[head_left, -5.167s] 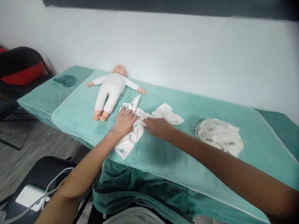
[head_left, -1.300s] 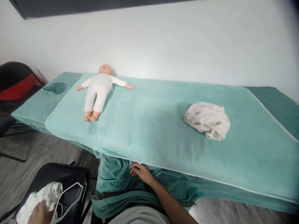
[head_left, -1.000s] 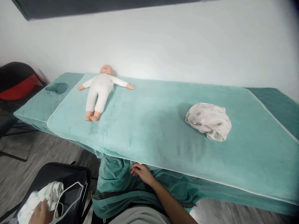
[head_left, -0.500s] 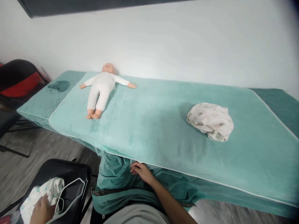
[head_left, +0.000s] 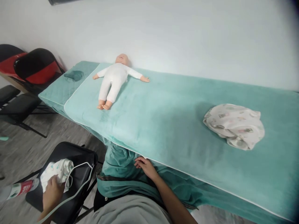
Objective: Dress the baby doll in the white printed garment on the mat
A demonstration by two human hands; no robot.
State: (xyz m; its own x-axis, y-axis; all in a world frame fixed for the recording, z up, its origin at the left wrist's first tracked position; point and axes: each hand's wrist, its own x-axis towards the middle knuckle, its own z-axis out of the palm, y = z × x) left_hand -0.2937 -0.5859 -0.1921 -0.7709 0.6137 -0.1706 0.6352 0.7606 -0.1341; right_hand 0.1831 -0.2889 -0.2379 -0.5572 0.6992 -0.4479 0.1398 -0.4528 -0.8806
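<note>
My left hand [head_left: 53, 189] is on a white cloth with a teal print [head_left: 58, 171], bunched on the seat of a black chair [head_left: 77, 165]. Its fingers are curled against the cloth, their tips partly hidden. A pale cable [head_left: 80, 186] loops beside it. My right hand [head_left: 144, 165] hangs loosely at the front edge of the green-covered bed [head_left: 163, 124], fingers relaxed and slightly apart, holding nothing. On the bed a baby doll [head_left: 115, 77] in a white suit lies on its back, arms spread. Farther right sits a crumpled, printed white cloth bundle [head_left: 234, 126].
A plastic bottle with a red label [head_left: 21, 188] is by the chair's left side. Black and red folding chairs [head_left: 39, 70] stand past the bed's left end. A small dark green patch [head_left: 74, 75] marks the bed's far left, and a white wall [head_left: 187, 37] runs behind.
My view has shifted left and down, bringing the bottle and more chairs into sight. Both hands keep about the same places, the left at the cloth, the right by the bed edge.
</note>
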